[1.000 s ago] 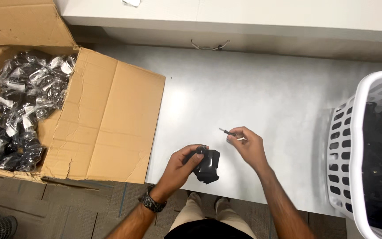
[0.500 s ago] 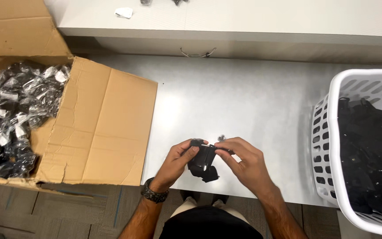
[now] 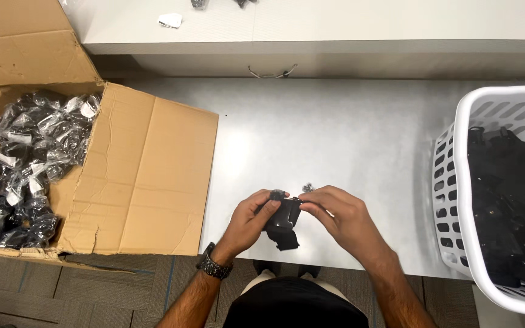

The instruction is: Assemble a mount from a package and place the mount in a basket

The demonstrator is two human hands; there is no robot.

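A small black strap-like part is held over the front edge of the grey table. My left hand grips its left side, thumb on top. My right hand pinches its upper right corner with thumb and fingertips. Both hands meet on the part. A tiny metal screw-like piece lies on the table just above my right hand. A dark watch sits on my left wrist.
An open cardboard box at the left holds several bagged black parts. A white plastic laundry basket at the right is full of black parts. A white shelf runs along the back.
My right hand has moved left from the table surface to the black part and now grips it together with my left hand. The view has shifted slightly.
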